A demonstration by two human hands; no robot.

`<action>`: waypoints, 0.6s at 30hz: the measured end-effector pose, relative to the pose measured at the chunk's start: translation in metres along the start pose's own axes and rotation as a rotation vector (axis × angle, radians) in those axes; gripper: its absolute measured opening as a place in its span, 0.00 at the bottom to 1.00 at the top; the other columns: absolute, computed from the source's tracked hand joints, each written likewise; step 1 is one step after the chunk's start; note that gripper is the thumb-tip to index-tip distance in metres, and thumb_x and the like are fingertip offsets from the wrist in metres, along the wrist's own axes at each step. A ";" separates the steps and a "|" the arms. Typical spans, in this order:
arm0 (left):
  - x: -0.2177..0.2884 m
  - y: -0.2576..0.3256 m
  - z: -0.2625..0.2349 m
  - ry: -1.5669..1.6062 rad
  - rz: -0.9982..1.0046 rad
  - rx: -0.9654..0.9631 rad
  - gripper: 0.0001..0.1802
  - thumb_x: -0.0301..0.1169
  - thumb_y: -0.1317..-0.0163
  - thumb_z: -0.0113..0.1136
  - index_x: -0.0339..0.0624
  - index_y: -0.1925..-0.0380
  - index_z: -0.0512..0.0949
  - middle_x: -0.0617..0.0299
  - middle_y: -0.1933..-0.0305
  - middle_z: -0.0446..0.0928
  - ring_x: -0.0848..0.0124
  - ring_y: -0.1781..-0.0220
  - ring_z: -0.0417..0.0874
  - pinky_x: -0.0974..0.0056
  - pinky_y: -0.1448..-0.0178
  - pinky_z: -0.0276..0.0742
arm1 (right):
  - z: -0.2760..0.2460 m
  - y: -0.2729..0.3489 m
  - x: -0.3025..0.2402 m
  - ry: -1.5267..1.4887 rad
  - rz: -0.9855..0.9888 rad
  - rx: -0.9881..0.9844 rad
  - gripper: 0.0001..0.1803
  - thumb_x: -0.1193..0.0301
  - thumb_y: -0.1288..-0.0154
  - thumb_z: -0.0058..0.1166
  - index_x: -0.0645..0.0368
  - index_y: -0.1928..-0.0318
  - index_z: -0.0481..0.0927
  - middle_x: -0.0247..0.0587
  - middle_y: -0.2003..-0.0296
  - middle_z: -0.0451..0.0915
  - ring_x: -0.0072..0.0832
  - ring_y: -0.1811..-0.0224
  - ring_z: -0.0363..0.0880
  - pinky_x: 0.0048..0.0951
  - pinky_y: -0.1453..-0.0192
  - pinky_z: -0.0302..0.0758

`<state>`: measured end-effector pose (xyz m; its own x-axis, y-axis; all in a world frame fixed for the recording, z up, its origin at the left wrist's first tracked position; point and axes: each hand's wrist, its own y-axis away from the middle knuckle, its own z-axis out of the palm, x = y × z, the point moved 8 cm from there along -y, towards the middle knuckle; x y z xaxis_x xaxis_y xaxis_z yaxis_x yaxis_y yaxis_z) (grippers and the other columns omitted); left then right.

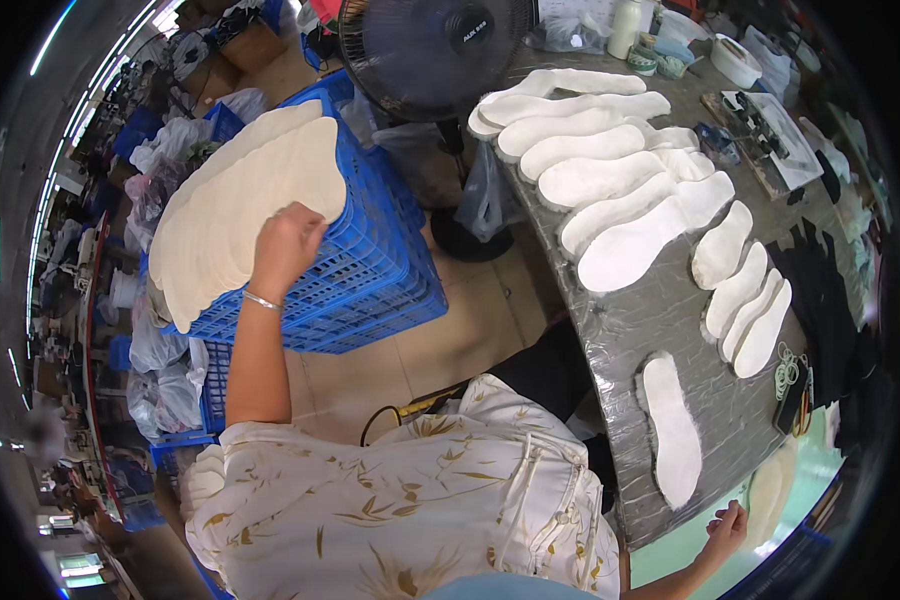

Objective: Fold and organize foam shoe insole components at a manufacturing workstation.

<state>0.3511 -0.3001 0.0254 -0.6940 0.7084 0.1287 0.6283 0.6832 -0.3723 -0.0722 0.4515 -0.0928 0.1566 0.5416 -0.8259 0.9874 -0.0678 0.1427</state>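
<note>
My left hand (288, 243) lies at the near right edge of a thick row of cream insole-shaped sheets (240, 205) on top of a blue crate. Its fingers are curled closed; whether they pinch a sheet is hidden. At the lower right, my right hand (727, 530) is closed too, fingertips beside a cream insole (772, 485) on a pale green surface. What that hand grips, if anything, does not show. Up the table from it lies a single white insole (672, 430) with fluffy edges.
Overlapping white fluffy insoles (600, 180) and shorter ones (760, 320) cover part of the grey table (620, 330). A black fan (435, 50) stands beyond the blue crates (370, 270). Scissors (804, 400) and pale cord (787, 370) lie at the table's right, near black cloth (820, 290).
</note>
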 end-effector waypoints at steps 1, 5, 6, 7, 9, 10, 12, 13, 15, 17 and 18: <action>0.000 -0.008 -0.010 0.031 -0.003 0.052 0.06 0.31 0.40 0.64 0.41 0.69 0.84 0.53 0.65 0.82 0.53 0.60 0.83 0.53 0.54 0.79 | -0.001 -0.001 0.003 0.000 -0.008 0.000 0.14 0.62 0.26 0.55 0.59 0.64 0.78 0.29 0.77 0.73 0.12 0.82 0.63 0.17 0.80 0.56; -0.053 -0.073 -0.036 0.036 -0.074 0.214 0.07 0.32 0.37 0.62 0.41 0.66 0.85 0.53 0.62 0.84 0.54 0.61 0.86 0.55 0.56 0.80 | 0.010 -0.002 -0.013 0.013 -0.045 0.008 0.13 0.62 0.25 0.55 0.60 0.62 0.79 0.29 0.77 0.73 0.12 0.82 0.63 0.17 0.79 0.57; -0.068 -0.090 -0.046 -0.028 -0.079 0.267 0.08 0.34 0.36 0.62 0.42 0.65 0.85 0.53 0.62 0.84 0.53 0.61 0.86 0.54 0.56 0.81 | 0.013 -0.004 -0.016 0.008 -0.047 0.008 0.13 0.62 0.25 0.55 0.60 0.62 0.79 0.29 0.77 0.73 0.12 0.82 0.63 0.17 0.79 0.57; -0.083 -0.109 -0.056 -0.089 -0.078 0.321 0.09 0.35 0.36 0.62 0.43 0.64 0.86 0.52 0.61 0.85 0.53 0.61 0.86 0.53 0.56 0.81 | 0.016 -0.007 -0.016 -0.002 -0.047 -0.017 0.13 0.63 0.25 0.55 0.60 0.62 0.79 0.29 0.76 0.74 0.12 0.82 0.63 0.17 0.79 0.57; -0.112 -0.142 -0.076 -0.230 -0.164 0.468 0.11 0.40 0.35 0.60 0.47 0.63 0.86 0.51 0.61 0.85 0.49 0.59 0.86 0.51 0.54 0.81 | 0.021 -0.004 -0.021 -0.043 -0.058 -0.042 0.12 0.64 0.25 0.55 0.61 0.62 0.79 0.29 0.76 0.74 0.11 0.81 0.63 0.17 0.79 0.57; -0.122 -0.156 -0.093 -0.310 -0.168 0.533 0.11 0.40 0.35 0.59 0.48 0.63 0.87 0.51 0.60 0.85 0.49 0.58 0.85 0.50 0.54 0.81 | 0.021 -0.003 -0.023 -0.052 -0.058 -0.037 0.12 0.64 0.25 0.55 0.61 0.62 0.79 0.29 0.76 0.74 0.11 0.81 0.63 0.17 0.79 0.57; -0.129 -0.172 -0.127 -0.476 -0.189 0.755 0.11 0.40 0.35 0.59 0.52 0.62 0.87 0.52 0.58 0.84 0.49 0.56 0.85 0.48 0.54 0.82 | 0.020 0.001 -0.025 -0.046 -0.050 -0.035 0.12 0.64 0.25 0.55 0.61 0.62 0.80 0.30 0.75 0.74 0.11 0.81 0.63 0.17 0.78 0.58; -0.129 -0.178 -0.146 -0.492 -0.251 0.821 0.11 0.41 0.35 0.58 0.53 0.62 0.87 0.54 0.58 0.84 0.49 0.56 0.86 0.47 0.55 0.83 | 0.019 0.003 -0.027 -0.031 -0.059 -0.031 0.12 0.64 0.25 0.55 0.61 0.62 0.80 0.30 0.75 0.75 0.12 0.81 0.64 0.17 0.78 0.58; -0.091 -0.191 -0.180 -0.746 -0.208 0.978 0.14 0.44 0.33 0.56 0.51 0.64 0.86 0.54 0.64 0.84 0.50 0.60 0.86 0.48 0.58 0.83 | 0.010 0.009 -0.029 0.011 -0.072 0.003 0.12 0.65 0.26 0.54 0.63 0.60 0.80 0.31 0.74 0.76 0.12 0.80 0.65 0.17 0.77 0.60; -0.052 -0.193 -0.218 -0.723 -0.034 1.171 0.16 0.47 0.33 0.58 0.50 0.65 0.87 0.55 0.65 0.85 0.52 0.62 0.87 0.51 0.59 0.83 | 0.008 0.017 -0.052 0.124 -0.171 0.027 0.13 0.65 0.27 0.55 0.65 0.58 0.82 0.31 0.72 0.77 0.14 0.77 0.67 0.19 0.75 0.64; -0.024 -0.196 -0.241 -0.532 0.140 1.135 0.19 0.47 0.34 0.62 0.43 0.58 0.87 0.49 0.59 0.86 0.53 0.59 0.88 0.52 0.54 0.84 | 0.007 0.020 -0.065 0.185 -0.163 0.036 0.14 0.64 0.28 0.56 0.64 0.56 0.83 0.31 0.72 0.77 0.15 0.75 0.69 0.20 0.73 0.66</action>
<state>0.3293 -0.4077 0.3171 -0.8673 0.4227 -0.2629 0.2361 -0.1156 -0.9648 -0.0623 0.4089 -0.0398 -0.0084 0.6920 -0.7219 1.0000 0.0055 -0.0064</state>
